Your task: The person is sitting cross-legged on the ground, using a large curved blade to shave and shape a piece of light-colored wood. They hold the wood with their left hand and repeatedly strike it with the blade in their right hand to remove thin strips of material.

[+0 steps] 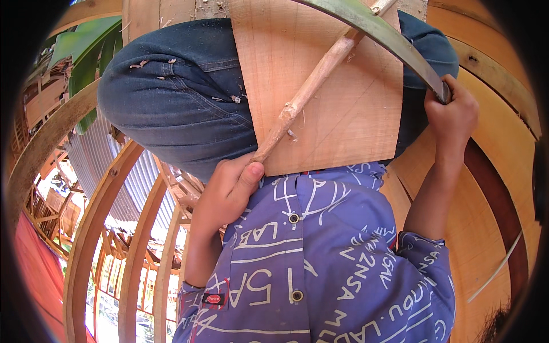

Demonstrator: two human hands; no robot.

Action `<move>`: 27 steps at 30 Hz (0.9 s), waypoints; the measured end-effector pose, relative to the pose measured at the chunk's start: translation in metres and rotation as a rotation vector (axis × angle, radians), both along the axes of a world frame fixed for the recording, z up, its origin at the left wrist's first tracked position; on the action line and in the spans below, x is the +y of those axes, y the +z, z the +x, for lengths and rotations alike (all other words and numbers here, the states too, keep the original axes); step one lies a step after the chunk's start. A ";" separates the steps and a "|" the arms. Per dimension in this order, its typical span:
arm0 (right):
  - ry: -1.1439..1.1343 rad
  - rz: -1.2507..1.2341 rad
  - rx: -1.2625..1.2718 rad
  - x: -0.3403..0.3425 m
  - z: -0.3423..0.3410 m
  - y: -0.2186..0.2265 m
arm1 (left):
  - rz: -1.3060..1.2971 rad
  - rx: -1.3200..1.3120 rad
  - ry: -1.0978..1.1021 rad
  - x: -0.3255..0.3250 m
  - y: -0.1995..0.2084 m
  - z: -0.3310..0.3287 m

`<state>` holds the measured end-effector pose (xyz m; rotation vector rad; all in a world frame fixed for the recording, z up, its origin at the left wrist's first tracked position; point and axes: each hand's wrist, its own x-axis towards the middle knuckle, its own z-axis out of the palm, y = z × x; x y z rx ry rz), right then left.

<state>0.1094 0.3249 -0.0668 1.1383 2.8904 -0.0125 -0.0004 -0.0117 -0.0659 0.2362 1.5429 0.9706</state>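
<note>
My left hand (pixel 230 188) is closed round the near end of a peeled wooden stick (pixel 311 91), its thumb along the top. The stick slants up and to the right across a flat wooden board (pixel 360 108) that rests over my lap. In my closed right hand (pixel 454 108) is the end of a long curved blade (pixel 394 43); its handle is hidden in the fist. The blade arches to the upper left and crosses the stick near its far end. Whether its edge bites into the wood I cannot tell. Its tip runs out of view at the top.
My bent legs in jeans (pixel 177 97) lie under the board, with wood shavings (pixel 139 64) on them. Curved-looking wooden slats (pixel 137 246) stand at the left, with corrugated sheeting (pixel 108 166) beyond. Wooden planks (pixel 480 228) lie at the right.
</note>
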 end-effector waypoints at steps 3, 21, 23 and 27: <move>0.016 0.031 -0.008 -0.006 0.000 0.003 | 0.000 -0.050 0.000 -0.004 -0.007 -0.001; -0.183 0.005 -0.004 0.027 -0.009 0.004 | -0.024 -0.125 0.114 -0.006 -0.009 0.001; -0.153 -0.035 0.019 0.022 -0.008 0.000 | -0.015 -0.131 0.128 -0.005 -0.009 0.000; 0.009 -0.115 0.129 -0.007 -0.014 -0.006 | -0.032 -0.143 0.136 -0.004 -0.006 0.001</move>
